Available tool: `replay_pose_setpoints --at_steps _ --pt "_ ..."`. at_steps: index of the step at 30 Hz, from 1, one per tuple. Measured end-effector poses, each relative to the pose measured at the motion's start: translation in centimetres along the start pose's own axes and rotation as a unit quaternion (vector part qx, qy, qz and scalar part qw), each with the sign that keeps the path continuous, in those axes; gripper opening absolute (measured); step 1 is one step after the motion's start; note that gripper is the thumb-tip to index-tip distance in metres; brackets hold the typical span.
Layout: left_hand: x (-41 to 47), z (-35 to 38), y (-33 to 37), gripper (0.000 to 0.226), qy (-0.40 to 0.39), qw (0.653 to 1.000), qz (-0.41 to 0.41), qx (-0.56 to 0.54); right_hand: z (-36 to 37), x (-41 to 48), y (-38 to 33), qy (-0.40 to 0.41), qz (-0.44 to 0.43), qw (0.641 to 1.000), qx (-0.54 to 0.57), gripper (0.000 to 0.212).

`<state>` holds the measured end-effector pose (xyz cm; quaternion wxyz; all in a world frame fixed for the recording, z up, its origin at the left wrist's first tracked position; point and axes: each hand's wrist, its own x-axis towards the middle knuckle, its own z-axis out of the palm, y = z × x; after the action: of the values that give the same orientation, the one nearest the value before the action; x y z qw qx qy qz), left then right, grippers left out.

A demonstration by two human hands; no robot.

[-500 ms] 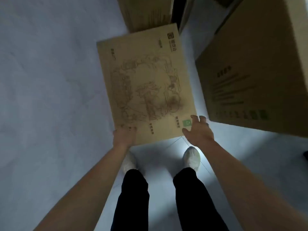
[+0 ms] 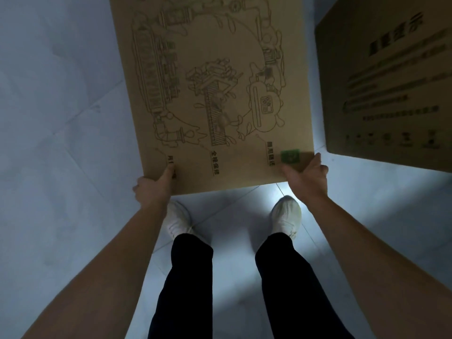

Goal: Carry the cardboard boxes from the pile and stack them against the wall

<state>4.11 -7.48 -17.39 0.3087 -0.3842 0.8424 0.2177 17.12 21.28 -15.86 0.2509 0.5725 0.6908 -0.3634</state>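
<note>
We stand on a pale tiled floor (image 2: 61, 143), looking straight down. The cardboard box (image 2: 208, 81) we carry is held out ahead of us, clear of the floor, with its broad printed face turned up to the camera. It fills the upper middle of the view and its far edge runs off the top. Half a second ago the same box looked smaller and farther from us, its far edge in sight and another carton beyond it; that carton is now out of view. To the right, apart from our load, a second box (image 2: 391, 81) stands on the floor with blurred print on its side, and it too looms larger than before. Our bare forearms (image 2: 367, 253) reach in from the near corners, over dark trousers (image 2: 186, 277) and white shoes (image 2: 286, 216), feet apart. The left hand (image 2: 152, 185) grasps the near left corner, thumb on the printed face, the rest of the hand hidden under the board. The right hand (image 2: 305, 177) grasps the near right corner, thumb on top and fingers (image 2: 318, 159) curled round the side edge; earlier those fingers lay spread over that corner. A small green sticker (image 2: 289, 156) sits just beside the right thumb.
</note>
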Motion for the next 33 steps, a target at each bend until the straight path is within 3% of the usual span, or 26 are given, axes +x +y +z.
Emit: replay_pose_setpoints --at_steps 5,8,13,15,18,20,26,33 --pt "-5.1 -6.9 3.2 0.083 0.122 0.991 0.061 -0.004 -3.1 -7.6 -3.9 0.138 -0.066 0.987 0.046 0.105" --pt "-8.2 -13.5 7.3 0.067 0.161 0.984 0.076 0.007 -7.0 -12.6 -8.6 0.172 -0.094 0.977 0.079 0.099" --pt "-12.7 -25.2 16.5 0.055 0.224 0.958 0.175 -0.022 -15.8 -18.9 -18.0 0.247 -0.213 0.929 0.174 0.084" --pt "-13.6 -28.0 18.7 0.063 0.209 0.955 0.198 -0.07 -17.9 -19.6 -20.6 0.25 -0.23 0.922 0.186 0.088" --pt "-13.8 -28.9 18.2 0.081 0.118 0.955 0.239 -0.133 -18.4 -19.4 -21.6 0.23 -0.231 0.937 0.125 0.108" --pt "-13.8 -28.3 16.5 0.08 0.072 0.958 0.232 -0.151 -17.6 -19.2 -21.0 0.227 -0.221 0.943 0.097 0.116" --pt "-13.4 -27.2 15.8 0.076 0.103 0.963 0.185 -0.165 -16.8 -18.9 -21.5 0.221 -0.102 0.959 0.147 0.137" --pt "-15.0 -33.4 15.5 0.083 0.136 0.961 0.161 -0.178 -18.0 -23.5 -24.8 0.216 -0.144 0.957 0.13 0.134"
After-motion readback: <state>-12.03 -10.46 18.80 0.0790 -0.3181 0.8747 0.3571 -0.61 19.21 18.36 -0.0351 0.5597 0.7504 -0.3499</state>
